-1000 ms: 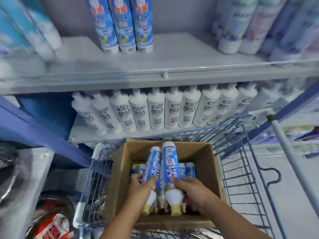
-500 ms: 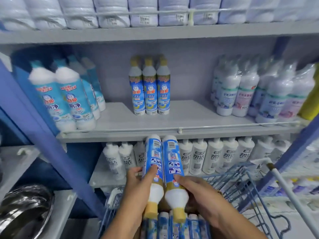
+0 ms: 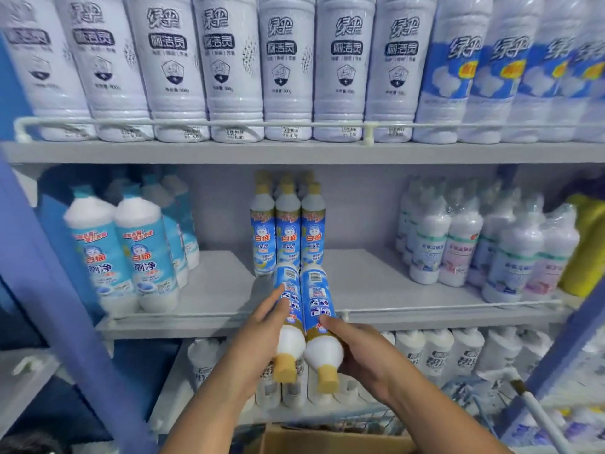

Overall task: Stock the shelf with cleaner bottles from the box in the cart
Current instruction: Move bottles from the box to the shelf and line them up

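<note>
Two cleaner bottles held side by side, touching, bases aimed at the middle shelf [image 3: 409, 283], yellow caps toward the camera. Left hand [image 3: 258, 335] wrapped around the left bottle [image 3: 288, 309]; right hand [image 3: 357, 352] wrapped around the right bottle [image 3: 319, 309]. Bases just in front of three matching shelved bottles [image 3: 288, 231]. Corner of the cardboard box [image 3: 327, 440] at bottom edge, above it the cart [image 3: 376, 417] wire rim.
</note>
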{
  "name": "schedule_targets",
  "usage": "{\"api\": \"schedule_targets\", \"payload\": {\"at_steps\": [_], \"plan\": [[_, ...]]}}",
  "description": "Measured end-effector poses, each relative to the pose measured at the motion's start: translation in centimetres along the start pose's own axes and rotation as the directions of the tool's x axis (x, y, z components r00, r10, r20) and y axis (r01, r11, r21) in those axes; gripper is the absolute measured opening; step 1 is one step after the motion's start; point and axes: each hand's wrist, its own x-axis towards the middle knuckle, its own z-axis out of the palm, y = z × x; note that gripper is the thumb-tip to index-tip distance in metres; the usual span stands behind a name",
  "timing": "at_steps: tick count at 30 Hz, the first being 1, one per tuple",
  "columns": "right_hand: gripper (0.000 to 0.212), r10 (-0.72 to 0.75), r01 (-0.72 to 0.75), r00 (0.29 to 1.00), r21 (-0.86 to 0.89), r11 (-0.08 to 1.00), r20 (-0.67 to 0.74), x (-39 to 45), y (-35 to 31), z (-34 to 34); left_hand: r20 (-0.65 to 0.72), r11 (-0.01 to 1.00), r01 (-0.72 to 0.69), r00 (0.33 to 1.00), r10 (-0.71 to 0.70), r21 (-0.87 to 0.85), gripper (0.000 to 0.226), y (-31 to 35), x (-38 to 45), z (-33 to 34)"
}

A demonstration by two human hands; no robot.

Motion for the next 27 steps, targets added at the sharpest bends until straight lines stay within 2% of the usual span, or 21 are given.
{"api": "schedule_targets", "payload": {"at_steps": [4, 7, 11, 13, 17, 20, 22, 25, 27], "plan": [[0.037, 0.031, -0.031, 0.999, 0.005, 1.0, -0.023, 1.5, 0.0, 0.2, 0.026, 0.997, 0.044, 0.999, -0.046, 0.068, 0.024, 0.0, 1.9, -0.6], [0.033, 0.032, -0.032, 0.999, -0.001, 0.999, -0.023, 2.2, -0.1, 0.1, -0.017, 0.992, 0.045, 0.999, -0.043, 0.116, 0.023, 0.2, 2.9, -0.6], [0.035, -0.038, 0.037, 0.998, -0.02, 0.999, -0.045, 2.8, -0.5, 0.1, -0.051, 0.993, 0.076, 0.996, -0.072, 0.094, 0.019, 0.4, 3.5, -0.5], [0.04, -0.079, 0.079, 0.994, -0.013, 0.997, -0.073, 2.9, -0.8, 0.2, -0.041, 0.993, 0.058, 0.998, -0.054, 0.099, 0.019, 0.2, 3.5, -0.7], [0.023, -0.196, 0.19, 0.978, -0.072, 0.979, -0.078, 2.8, -1.3, 0.5, -0.023, 0.983, -0.059, 0.998, 0.064, 0.174, 0.027, 0.0, 3.4, -1.1], [0.02, -0.231, 0.228, 0.972, -0.056, 0.972, -0.04, 2.8, -1.5, 0.2, 0.06, 0.971, -0.124, 0.992, 0.114, 0.203, 0.029, -0.6, 3.6, -1.9], [0.023, -0.247, 0.247, 0.969, -0.009, 0.969, 0.021, 2.9, -1.3, -0.1, 0.168, 0.963, -0.207, 0.97, 0.178, 0.173, 0.047, -1.1, 3.5, -2.7], [0.047, -0.286, 0.28, 0.954, 0.071, 0.957, 0.093, 3.5, -1.1, -0.7, 0.323, 0.97, -0.232, 0.926, 0.195, 0.079, 0.093, -1.7, 3.9, -3.5], [0.071, -0.321, 0.303, 0.931, 0.12, 0.945, 0.174, 3.9, -1.5, -1.2, 0.367, 0.978, -0.205, 0.913, 0.178, 0.038, 0.104, -1.5, 4.0, -3.6]]}}
